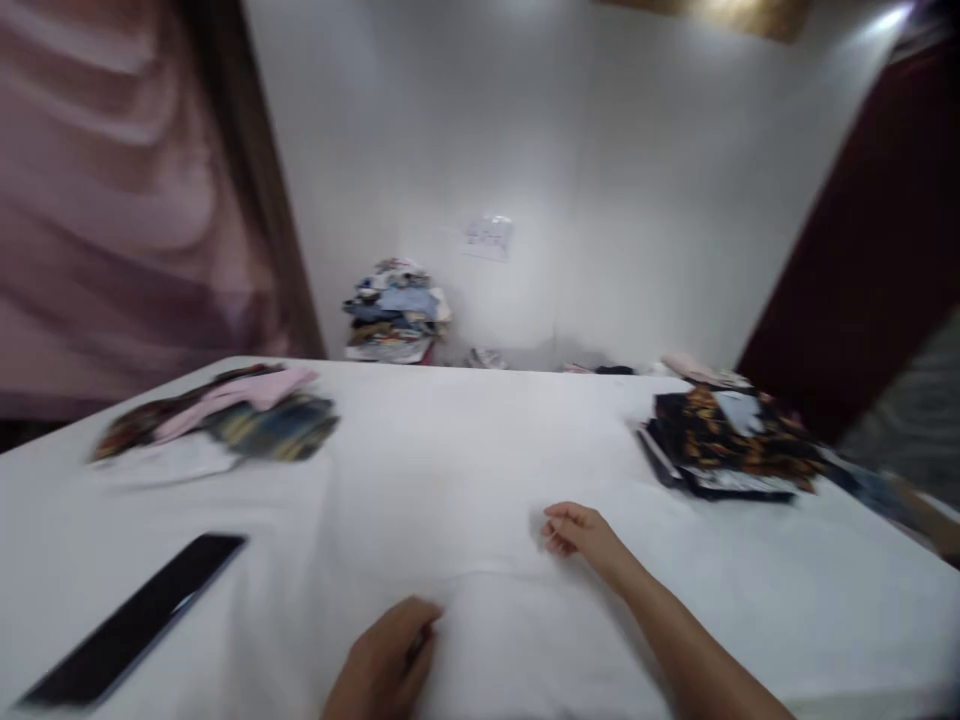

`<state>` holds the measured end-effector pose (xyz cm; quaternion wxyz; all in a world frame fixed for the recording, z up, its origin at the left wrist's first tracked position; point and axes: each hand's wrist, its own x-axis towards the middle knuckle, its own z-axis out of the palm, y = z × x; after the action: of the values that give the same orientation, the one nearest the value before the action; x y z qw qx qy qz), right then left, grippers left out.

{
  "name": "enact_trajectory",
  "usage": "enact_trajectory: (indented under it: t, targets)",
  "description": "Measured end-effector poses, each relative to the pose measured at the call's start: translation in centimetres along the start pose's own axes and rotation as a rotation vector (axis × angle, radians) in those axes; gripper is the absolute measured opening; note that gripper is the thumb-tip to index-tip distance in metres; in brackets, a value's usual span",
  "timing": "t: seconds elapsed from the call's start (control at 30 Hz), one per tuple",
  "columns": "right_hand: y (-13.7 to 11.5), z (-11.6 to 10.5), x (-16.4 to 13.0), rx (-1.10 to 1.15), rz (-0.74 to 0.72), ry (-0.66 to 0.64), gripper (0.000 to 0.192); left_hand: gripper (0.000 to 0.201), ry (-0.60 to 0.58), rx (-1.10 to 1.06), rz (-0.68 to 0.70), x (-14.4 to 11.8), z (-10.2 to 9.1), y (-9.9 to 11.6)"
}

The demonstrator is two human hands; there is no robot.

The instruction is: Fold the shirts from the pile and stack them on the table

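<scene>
My left hand (390,655) is low in the centre, its fingers curled closed at the edge of a white cloth (532,650). That cloth lies at the near side, its rounded upper edge faint against the white table. Farther forward and to the right is my right hand (574,532), with its fingers bent and drawn together. It is close to the cloth's upper right side; blur hides what, if anything, those fingers hold.
At left, a dark, long flat object (139,620) lies on the white table (465,460). Behind it are loose garments (270,425). A folded clothes stack (731,440) sits at right. Beyond the far edge rises a clothes pile (397,310) by the wall, below a paper sign (489,238).
</scene>
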<state>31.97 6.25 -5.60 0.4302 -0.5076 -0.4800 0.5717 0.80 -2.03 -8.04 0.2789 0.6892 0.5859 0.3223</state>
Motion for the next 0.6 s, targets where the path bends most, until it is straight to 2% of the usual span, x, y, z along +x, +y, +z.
enact_trajectory:
  t: [0.07,0.13,0.2,0.27,0.33,0.43,0.5,0.6]
  targets:
    - [-0.3,3.7,0.4,-0.151,-0.047,-0.169,0.036,0.023,-0.001,-0.039,-0.019,-0.4,-0.1,0.8]
    - [-0.7,7.0,1.0,-0.266,-0.126,-0.267,0.036,0.021,-0.039,-0.079,-0.048,-0.5,-0.3,1.3]
    - [-0.6,9.7,1.9,-0.385,-0.225,-0.287,0.036,0.019,-0.117,-0.137,-0.094,-0.3,-1.0,1.6]
    - [0.0,11.5,3.2,-0.536,-0.361,-0.249,0.040,0.016,-0.187,-0.166,-0.112,0.2,-2.6,1.7]
    - [1.4,12.5,4.7,-0.716,-0.497,-0.190,0.047,0.017,-0.177,-0.116,-0.075,1.1,-5.2,1.6]
    - [4.1,12.8,6.8,-0.972,-0.621,-0.108,0.050,0.024,-0.042,0.070,-0.037,3.8,-10.8,0.4]
    - [5.7,12.5,7.6,-1.090,-0.666,-0.070,0.048,0.025,0.059,0.186,-0.104,6.6,-15.0,-1.5]
    - [7.0,11.9,8.0,-1.191,-0.702,-0.059,0.046,0.023,0.207,0.244,-0.263,11.5,-20.6,-5.5]
